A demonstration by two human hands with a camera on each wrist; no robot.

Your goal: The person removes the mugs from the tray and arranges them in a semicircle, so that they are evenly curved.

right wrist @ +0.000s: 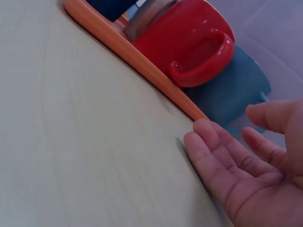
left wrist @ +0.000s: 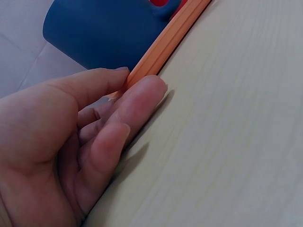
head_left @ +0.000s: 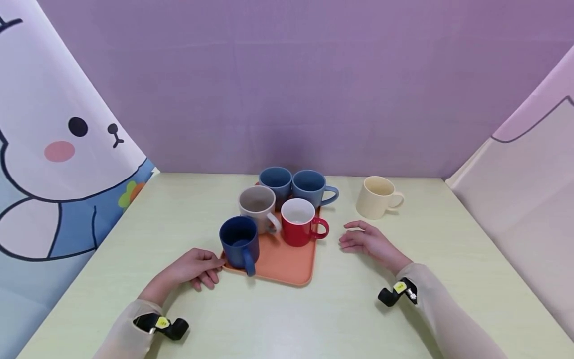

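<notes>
The left hand (head_left: 193,269) pinches the near-left corner of an orange rectangular tray (head_left: 282,264) with a raised rim. The tray lies on the pale wood-grain table (head_left: 341,319) and holds 5 mugs: a dark blue cylindrical mug (head_left: 236,248) by that corner, a grey-beige mug (head_left: 257,210) behind it, a glossy red mug (head_left: 296,228) with a white inside, and, at the back, a slate-blue mug (head_left: 275,183) beside a matching slate-blue mug (head_left: 308,188). The right hand (head_left: 367,243) grips nothing, fingers relaxed, near the tray's right side. Beyond it, a cream mug (head_left: 374,200) stands off the tray.
</notes>
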